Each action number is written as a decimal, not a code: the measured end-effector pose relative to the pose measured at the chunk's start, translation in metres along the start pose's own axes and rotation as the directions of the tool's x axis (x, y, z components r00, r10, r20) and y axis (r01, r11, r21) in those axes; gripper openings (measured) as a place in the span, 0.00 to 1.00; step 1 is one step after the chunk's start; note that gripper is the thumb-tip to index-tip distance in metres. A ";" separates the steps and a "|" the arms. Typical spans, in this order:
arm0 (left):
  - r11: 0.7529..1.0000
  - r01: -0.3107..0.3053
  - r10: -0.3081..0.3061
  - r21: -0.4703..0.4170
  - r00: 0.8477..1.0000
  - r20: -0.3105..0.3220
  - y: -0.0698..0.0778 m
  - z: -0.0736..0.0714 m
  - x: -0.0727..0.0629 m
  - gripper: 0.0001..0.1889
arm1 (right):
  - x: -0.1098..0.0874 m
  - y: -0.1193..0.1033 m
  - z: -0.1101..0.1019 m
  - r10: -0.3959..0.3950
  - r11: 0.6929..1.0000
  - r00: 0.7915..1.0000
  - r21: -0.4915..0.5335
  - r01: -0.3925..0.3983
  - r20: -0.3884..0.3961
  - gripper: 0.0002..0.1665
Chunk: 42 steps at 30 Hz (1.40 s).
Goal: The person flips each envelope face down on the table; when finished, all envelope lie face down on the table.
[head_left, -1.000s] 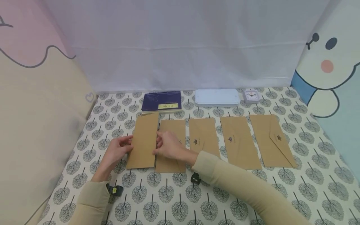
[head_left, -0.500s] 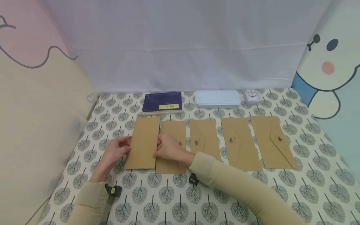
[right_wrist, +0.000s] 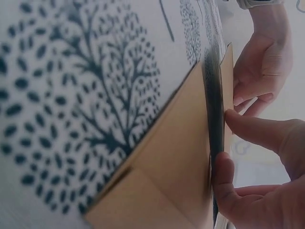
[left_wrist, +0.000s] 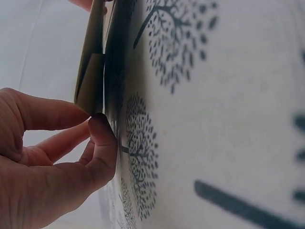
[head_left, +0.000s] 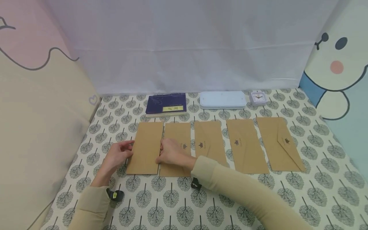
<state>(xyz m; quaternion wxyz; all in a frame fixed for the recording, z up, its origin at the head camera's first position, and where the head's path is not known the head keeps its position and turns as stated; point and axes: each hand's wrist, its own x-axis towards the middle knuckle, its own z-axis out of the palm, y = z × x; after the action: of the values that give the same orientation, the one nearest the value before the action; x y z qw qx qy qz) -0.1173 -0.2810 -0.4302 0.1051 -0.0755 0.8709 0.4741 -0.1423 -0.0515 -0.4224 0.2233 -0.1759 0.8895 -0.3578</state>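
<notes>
Envelope [head_left: 145,148], left of centre in frame: fingers of my left hand [head_left: 116,156] and right hand [head_left: 172,154] pinch its side edges. Uneven release could let it slide onto neighbouring envelope [head_left: 178,131].

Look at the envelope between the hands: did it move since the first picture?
Yes. In the head view, the far edge of the envelope has moved down, away from the dark blue book; a strip of tablecloth now shows between them.
</notes>
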 end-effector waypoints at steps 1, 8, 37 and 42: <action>1.000 -0.001 0.001 0.004 1.000 0.000 0.000 0.000 0.000 0.28 | 0.000 -0.001 0.000 0.006 1.000 1.000 -0.010 -0.006 0.003 0.22; 0.999 0.012 -0.012 0.038 1.000 -0.008 0.001 0.001 0.002 0.29 | 0.001 -0.005 0.001 0.015 0.997 1.000 -0.071 -0.014 0.020 0.22; 0.949 -0.035 0.049 0.314 0.998 -0.034 0.015 0.002 0.004 0.28 | 0.000 -0.010 -0.002 0.053 0.998 0.999 0.017 -0.054 0.011 0.26; 0.970 -0.060 0.069 0.236 0.997 -0.028 0.021 0.009 0.005 0.26 | -0.004 -0.006 -0.008 0.040 0.999 0.999 0.002 -0.040 0.003 0.27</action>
<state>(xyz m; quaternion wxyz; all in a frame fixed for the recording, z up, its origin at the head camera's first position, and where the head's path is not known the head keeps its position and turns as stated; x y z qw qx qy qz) -0.1259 -0.2624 -0.4188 0.0821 -0.0429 0.9245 0.3696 -0.1416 -0.0493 -0.4122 0.2318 -0.1582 0.8922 -0.3539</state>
